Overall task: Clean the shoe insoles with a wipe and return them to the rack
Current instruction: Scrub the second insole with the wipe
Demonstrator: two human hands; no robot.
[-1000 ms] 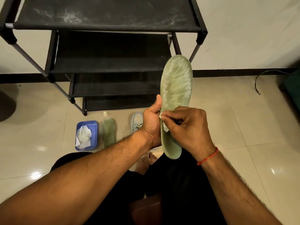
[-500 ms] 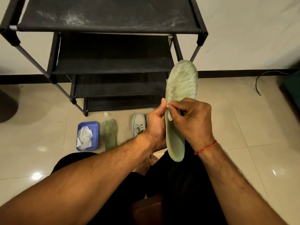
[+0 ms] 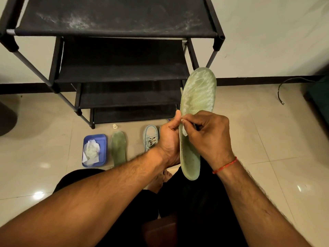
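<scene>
Left hand (image 3: pixel 169 139) gripping mesh-textured green insole (image 3: pixel 196 97), right hand (image 3: pixel 208 134) pinching crumpled white wipe (image 3: pixel 184 131)

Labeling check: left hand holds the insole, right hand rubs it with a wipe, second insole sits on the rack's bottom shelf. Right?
Not quite. In the head view the second insole lies on the floor beside the blue tray, not on the rack. The rest holds: left hand holds the insole, right hand presses the wipe.

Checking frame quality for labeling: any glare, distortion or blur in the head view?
Head view: lamp glare spots on the glossy floor tiles; wide-angle bowing bends the rack posts outward; the held insole, left hand and right hand look sharp; the wipe is mostly hidden under the fingers.
</scene>
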